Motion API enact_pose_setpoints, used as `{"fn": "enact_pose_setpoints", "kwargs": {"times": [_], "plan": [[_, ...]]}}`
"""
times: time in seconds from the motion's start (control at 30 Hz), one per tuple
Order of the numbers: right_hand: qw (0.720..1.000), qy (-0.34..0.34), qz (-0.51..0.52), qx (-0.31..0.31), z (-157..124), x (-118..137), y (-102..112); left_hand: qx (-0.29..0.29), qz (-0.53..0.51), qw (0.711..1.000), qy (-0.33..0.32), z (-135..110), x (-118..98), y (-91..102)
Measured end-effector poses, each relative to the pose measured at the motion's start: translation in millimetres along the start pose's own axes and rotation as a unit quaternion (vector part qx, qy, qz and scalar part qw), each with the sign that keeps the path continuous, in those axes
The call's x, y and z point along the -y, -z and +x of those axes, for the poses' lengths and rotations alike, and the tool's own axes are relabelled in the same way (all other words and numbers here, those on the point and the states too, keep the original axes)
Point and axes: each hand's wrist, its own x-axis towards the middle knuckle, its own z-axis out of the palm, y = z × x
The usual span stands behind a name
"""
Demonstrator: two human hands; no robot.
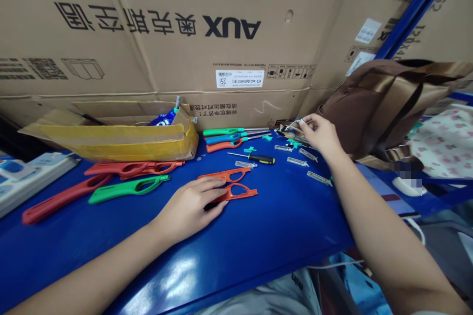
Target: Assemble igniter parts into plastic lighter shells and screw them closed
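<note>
My left hand (192,202) is closed on an orange lighter casing half (239,191) lying on the blue tabletop. A second orange casing half (236,174) lies just beyond it, partly under the fingers. Over a small heap of parts near the cardboard, my right hand (320,130) pinches a thin silvery piece (294,125), too small to name exactly. Clear fuel tanks (296,161) are scattered below that hand, along with teal plastic bits (294,142). A screwdriver (258,158) with a black and yellow handle lies between my hands.
Long-nosed lighters (225,132) in green, blue and orange lie at the back. Red casings (66,199) and a green casing (129,189) are at left, before a yellow-taped carton (140,142). A brown bag (369,103) stands right; a power strip (33,177) sits far left.
</note>
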Motion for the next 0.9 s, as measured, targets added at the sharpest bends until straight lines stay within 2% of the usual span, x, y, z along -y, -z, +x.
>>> {"fn": "enact_pose_setpoints", "kwargs": {"times": [0.1, 0.2, 0.27, 0.37, 0.5, 0.6, 0.7, 0.9], "plan": [[1.000, 0.005, 0.003, -0.007, -1, 1, 1, -0.014, -0.036, 0.999, 0.029, 7, -9, 0.2], [1.000, 0.003, 0.001, -0.013, -1, 4, 4, 0.006, -0.088, 0.996, 0.033, 31, -21, -2.7], [1.000, -0.001, 0.000, -0.014, -2, 7, 7, 0.014, -0.119, 0.993, 0.017, 61, -26, -9.6], [1.000, -0.010, -0.003, -0.009, -2, 9, 10, 0.006, -0.158, 0.987, 0.041, 123, -26, -31.1], [1.000, -0.023, -0.011, 0.000, -2, 12, 14, -0.025, -0.166, 0.979, 0.114, 205, -16, -73.5], [0.999, -0.035, -0.027, 0.009, -2, 14, 18, -0.019, -0.190, 0.966, 0.173, 245, -6, -98.2], [0.996, -0.060, -0.057, 0.024, -2, 15, 23, -0.002, -0.233, 0.949, 0.212, 264, 2, -108.5], [0.980, -0.110, -0.122, 0.110, 0, 10, 30, 0.036, -0.334, 0.903, 0.269, 279, 5, -107.3]]}}
